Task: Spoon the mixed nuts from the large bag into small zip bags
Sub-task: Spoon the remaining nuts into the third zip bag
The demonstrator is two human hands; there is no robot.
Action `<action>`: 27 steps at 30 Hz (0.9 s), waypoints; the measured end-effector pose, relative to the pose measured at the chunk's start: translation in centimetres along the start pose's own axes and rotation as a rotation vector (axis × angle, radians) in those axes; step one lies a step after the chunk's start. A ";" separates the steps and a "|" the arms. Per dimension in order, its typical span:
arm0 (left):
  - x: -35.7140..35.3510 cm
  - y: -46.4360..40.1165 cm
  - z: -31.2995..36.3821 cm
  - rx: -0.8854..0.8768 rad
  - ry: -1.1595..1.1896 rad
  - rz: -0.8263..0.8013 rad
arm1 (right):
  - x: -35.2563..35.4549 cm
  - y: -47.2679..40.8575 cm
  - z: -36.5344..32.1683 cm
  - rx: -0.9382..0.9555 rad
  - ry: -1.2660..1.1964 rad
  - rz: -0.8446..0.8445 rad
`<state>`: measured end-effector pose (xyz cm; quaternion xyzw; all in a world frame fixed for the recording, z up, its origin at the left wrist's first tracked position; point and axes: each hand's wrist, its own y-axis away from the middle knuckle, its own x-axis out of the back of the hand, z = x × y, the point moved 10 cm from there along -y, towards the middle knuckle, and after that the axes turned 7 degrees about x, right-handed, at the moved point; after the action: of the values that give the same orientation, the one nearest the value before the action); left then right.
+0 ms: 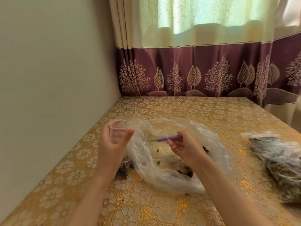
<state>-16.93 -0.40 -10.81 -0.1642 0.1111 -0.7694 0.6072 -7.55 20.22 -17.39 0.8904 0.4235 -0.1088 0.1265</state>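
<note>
My left hand [112, 141] is raised above the table, palm turned toward me, with the thumb and fingers curled round a small clear plastic zip bag [117, 130]. I hold it upright with its mouth at the top, and it looks empty, though the plastic is too clear for me to be sure. My left forearm runs up from the lower left.

My right hand [185, 146] is just across from it, palm up, fingers curled round the ribbed purple handle of a spoon [168, 138]. The handle lies nearly level and points left toward the small bag; only a thin grey metal neck shows beyond it, and the bowl is lost against the plastic. My right forearm comes in from the lower right.

Under both hands the large crumpled clear plastic bag [164, 160] lies slack on the gold floral tablecloth [162, 209]. A few dark mixed nuts [185, 172] lie inside it near my right wrist. A small dark filled bag [124, 168] sits below my left wrist. At the right edge lies a pile of filled clear bags [281, 162]. Behind the table hangs a cream and maroon tree-patterned curtain [211, 70].
</note>
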 end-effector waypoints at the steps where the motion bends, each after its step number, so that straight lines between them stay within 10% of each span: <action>1: 0.0 0.1 -0.1 0.003 -0.005 -0.001 | 0.3 0.0 -0.3 0.005 0.003 0.019; 16: -1.4 0.5 -1.3 0.012 -0.089 -0.066 | 2.5 2.0 -8.0 0.321 -0.059 0.170; 27: -1.0 0.5 -1.7 0.042 -0.031 -0.052 | -3.5 4.3 -9.5 0.471 0.002 -0.167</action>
<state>-16.89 0.42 -12.71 -0.1662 0.0811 -0.7844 0.5921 -5.55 18.12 -6.79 0.8574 0.4584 -0.2138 -0.0943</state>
